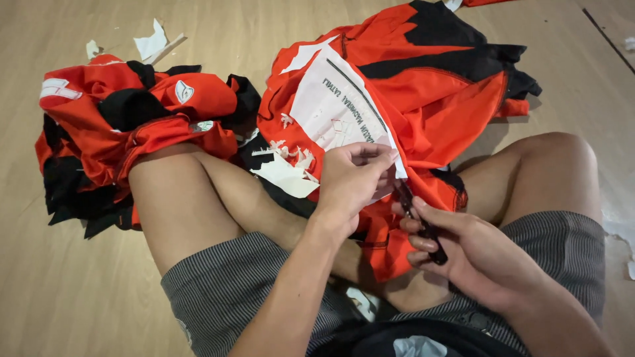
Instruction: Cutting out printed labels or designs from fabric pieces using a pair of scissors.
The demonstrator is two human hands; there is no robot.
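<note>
I sit cross-legged on a wooden floor with a red and black garment [436, 86] draped over my lap. My left hand [350, 182] pinches the lower edge of a white printed sheet [334, 109] that lies on the garment. My right hand [463, 248] holds a slim black tool [420, 221], its tip pointing up at the sheet's edge next to my left fingers. Torn white paper scraps [288, 168] lie on the cloth just left of my left hand.
A heap of more red and black garments [132, 119] sits at the left beside my knee. Small white paper bits [152, 43] lie on the floor at the back left, and a few more [625, 244] at the right edge.
</note>
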